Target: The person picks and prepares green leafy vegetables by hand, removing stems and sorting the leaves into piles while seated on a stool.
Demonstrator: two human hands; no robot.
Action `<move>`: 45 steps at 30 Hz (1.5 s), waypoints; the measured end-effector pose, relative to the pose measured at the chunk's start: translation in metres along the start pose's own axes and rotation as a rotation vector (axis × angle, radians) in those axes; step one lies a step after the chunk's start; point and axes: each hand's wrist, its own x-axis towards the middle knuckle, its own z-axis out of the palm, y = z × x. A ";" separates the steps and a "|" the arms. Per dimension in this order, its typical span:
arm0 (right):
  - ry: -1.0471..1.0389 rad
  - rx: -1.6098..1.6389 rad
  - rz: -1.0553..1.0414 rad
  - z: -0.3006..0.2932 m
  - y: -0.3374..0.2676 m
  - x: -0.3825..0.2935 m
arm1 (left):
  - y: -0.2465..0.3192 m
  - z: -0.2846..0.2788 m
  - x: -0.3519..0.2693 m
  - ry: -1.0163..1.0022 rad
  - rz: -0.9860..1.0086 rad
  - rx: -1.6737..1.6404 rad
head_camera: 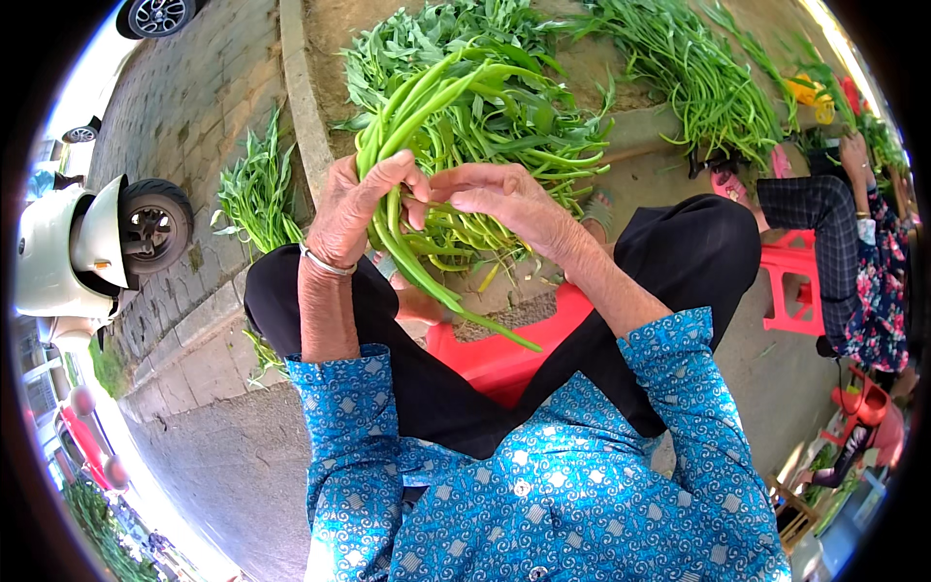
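Observation:
My left hand [345, 207], with a metal bangle at the wrist, grips a bunch of long green stems [429, 94] that looks like water spinach. The bunch bends over above the fist, and one stem trails below it over my lap. My right hand [509, 200] meets the left one at the bunch, its fingertips close to the left thumb and fingers. Whether those fingertips pinch a thin strand cannot be made out. Behind both hands lies a large heap of the same leafy greens [502, 138] on the ground.
A smaller pile of greens [258, 189] rests on the paving at left, by a parked scooter [87, 247]. More greens [691, 73] lie along the kerb at upper right. A seated person [836, 240] is at right beside a red plastic stool [789, 284]. Another red stool [494, 349] is beneath me.

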 end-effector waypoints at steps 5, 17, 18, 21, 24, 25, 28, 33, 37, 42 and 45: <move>-0.003 0.000 0.089 0.001 0.000 -0.005 | 0.000 0.001 0.001 -0.047 -0.012 -0.002; -0.167 -0.235 0.263 -0.046 -0.011 -0.025 | 0.001 -0.016 0.002 0.046 0.034 0.002; -0.171 -0.262 0.268 -0.050 -0.011 -0.027 | 0.001 -0.018 0.002 0.049 0.033 0.011; -0.139 -0.290 0.283 -0.058 -0.013 -0.032 | 0.000 -0.025 0.002 0.059 0.041 -0.010; -0.111 -0.269 0.251 -0.065 -0.014 -0.036 | 0.002 -0.024 0.003 0.078 0.044 0.003; -0.109 -0.283 0.239 -0.068 -0.014 -0.037 | 0.002 -0.024 0.003 0.087 0.035 0.004; -0.040 -0.246 0.317 -0.073 -0.015 -0.041 | 0.002 -0.028 0.003 0.078 0.065 0.019; 0.004 -0.333 0.370 -0.085 -0.013 -0.043 | 0.001 -0.029 0.003 0.101 0.061 0.025; 0.069 -0.231 0.435 -0.084 -0.016 -0.045 | 0.001 -0.030 0.003 0.103 0.063 0.052; 0.108 -0.226 0.433 -0.090 -0.009 -0.047 | 0.002 -0.030 0.003 0.102 0.065 0.045; 0.106 -0.328 0.481 -0.090 -0.010 -0.044 | 0.004 -0.030 0.003 0.102 0.057 0.035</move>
